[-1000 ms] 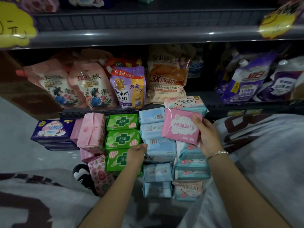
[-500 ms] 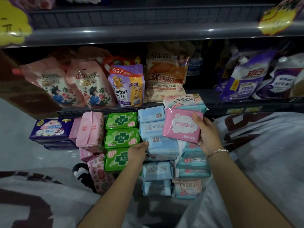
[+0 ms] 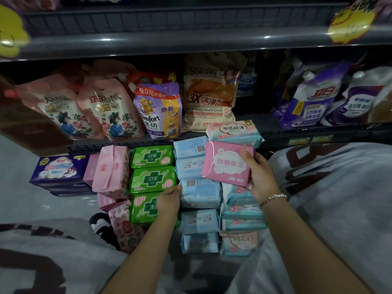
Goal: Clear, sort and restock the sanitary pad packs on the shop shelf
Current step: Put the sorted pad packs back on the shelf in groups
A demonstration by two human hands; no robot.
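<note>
While gripped by the right hand [image 3: 262, 179], thumb on its face: pink sanitary pad pack [image 3: 227, 163], right of frame centre, held over the blue pack column [image 3: 199, 194]. Left hand [image 3: 169, 201] at centre, fingers curled onto the left edge of a light blue pack [image 3: 201, 193]. Green packs [image 3: 153, 179] stacked just left. Laundry refill pouches [image 3: 158, 112] on the shelf above.

The purple pouch [image 3: 158, 112] reads "Comfort 金纺" and "9.9元", the beige bag [image 3: 209, 96] "Suk" and "3X".
</note>
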